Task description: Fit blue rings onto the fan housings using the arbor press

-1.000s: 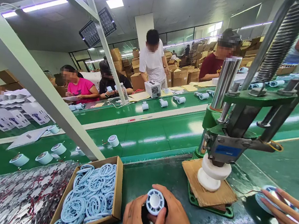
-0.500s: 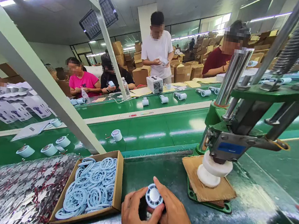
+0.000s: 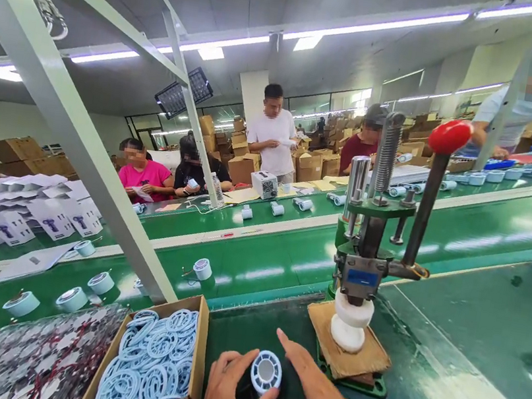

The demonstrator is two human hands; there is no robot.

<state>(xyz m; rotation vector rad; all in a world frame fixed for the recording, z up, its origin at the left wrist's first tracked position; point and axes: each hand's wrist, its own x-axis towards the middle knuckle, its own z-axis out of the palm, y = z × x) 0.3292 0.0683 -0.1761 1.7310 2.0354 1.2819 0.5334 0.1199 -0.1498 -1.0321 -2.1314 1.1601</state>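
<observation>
A round light-blue part with a spoked ring and a grey centre [image 3: 266, 372] faces up near the front edge of the bench. My left hand [image 3: 233, 391] is closed around its left side, thumb at the lower rim and fingers along the left. To the right of it, my right hand [image 3: 317, 394] stands apart with thumb and fingers spread, holding nothing. A cardboard box [image 3: 198, 356] left of my hands is filled with light-blue spoked rings [image 3: 157, 356]. What lies under the round part is hidden.
A green hand press [image 3: 363, 267] with a red-knobbed lever [image 3: 450, 137] and white pads stands right of my hands. Wired metal parts [image 3: 23, 350] lie at left. Light-blue housings [image 3: 203, 269] sit on the green conveyor [image 3: 282, 255]. Several people work beyond it.
My right hand has let go of the round part and opened away to the right. My left hand still holds it. The view has shifted, showing the press lever's red knob.
</observation>
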